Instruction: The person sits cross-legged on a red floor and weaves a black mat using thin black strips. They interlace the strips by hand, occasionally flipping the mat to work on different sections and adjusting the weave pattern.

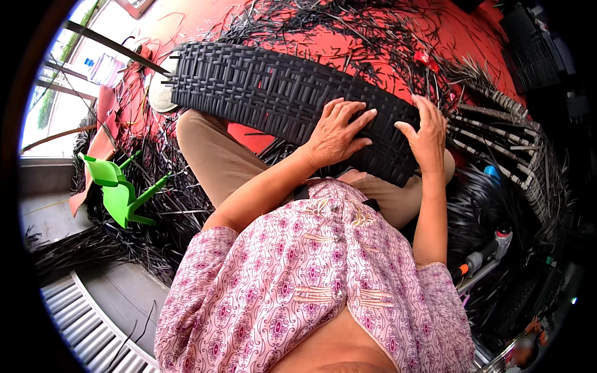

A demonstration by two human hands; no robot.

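A long, curved panel of woven black strips lies across my crossed legs, reaching from the upper left to the right knee. My left hand rests on its upper face, palm down with fingers spread. At the panel's right end is my right hand. Its thumb points inward over the weave while the fingers stretch away past the edge, apart from the thumb. Neither hand visibly grips a strip. A few strip ends stick out at the panel's far left end.
Loose black strips cover much of the red floor. A small green plastic chair lies at left. To my right are a bundle of banded strips and a grey tool with an orange tip. A slatted white rack stands lower left.
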